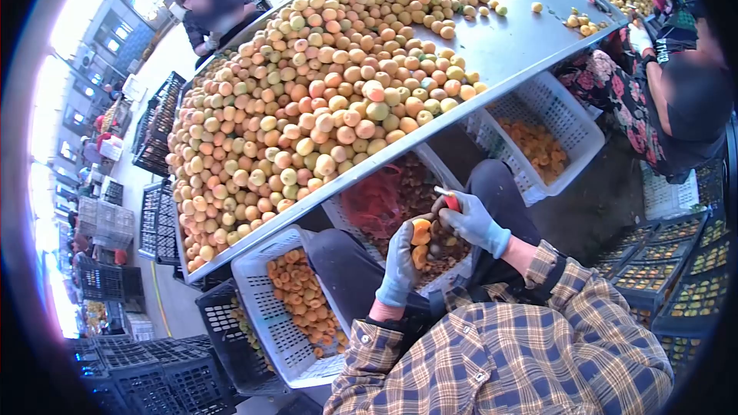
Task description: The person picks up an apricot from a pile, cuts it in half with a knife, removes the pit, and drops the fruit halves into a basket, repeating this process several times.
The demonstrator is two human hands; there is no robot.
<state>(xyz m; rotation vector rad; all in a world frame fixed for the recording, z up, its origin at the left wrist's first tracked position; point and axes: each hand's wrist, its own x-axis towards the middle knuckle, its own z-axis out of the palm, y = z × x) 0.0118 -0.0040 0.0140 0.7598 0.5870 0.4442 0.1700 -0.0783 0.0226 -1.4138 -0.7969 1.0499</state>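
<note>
In gloves, my left hand [398,267] is closed on a split apricot [420,241], its orange flesh showing. My right hand [475,224] grips a small red-handled knife [452,200], its pale tip pointing up and left. Both hands are close together over a white crate [436,161] between my knees, which contains pits, brown scraps and a piece of red netting [375,201]. At my left stands a white basket [257,280] of opened apricot halves [305,298].
Whole apricots [307,100] are heaped on the metal table [507,38] before me. A second white basket [584,127] with orange halves stands at the right, near a seated co-worker [653,100]. Another person [219,11] is across the table. Dark crates [157,369] stack at lower left.
</note>
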